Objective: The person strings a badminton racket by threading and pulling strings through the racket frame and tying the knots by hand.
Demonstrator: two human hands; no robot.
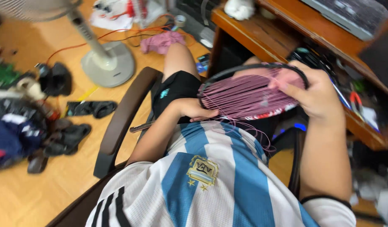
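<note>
I sit in a chair and hold a badminton racket head [244, 90] with a black frame and pink strings over my lap. My right hand [316, 92] grips the racket frame at its right side, thumb lying across the strings. My left hand [194, 110] is under the left edge of the frame, fingers touching the strings. Loose pink string ends [261, 136] hang down from the racket over my striped blue and white shirt.
A brown wooden desk [261, 31] stands ahead, with tools and clutter on its lower shelf [353, 98]. A standing fan's base [109, 63] sits on the wooden floor at left, near dark sandals [91, 108], bags and cables. The chair's armrest [122, 117] curves along my left side.
</note>
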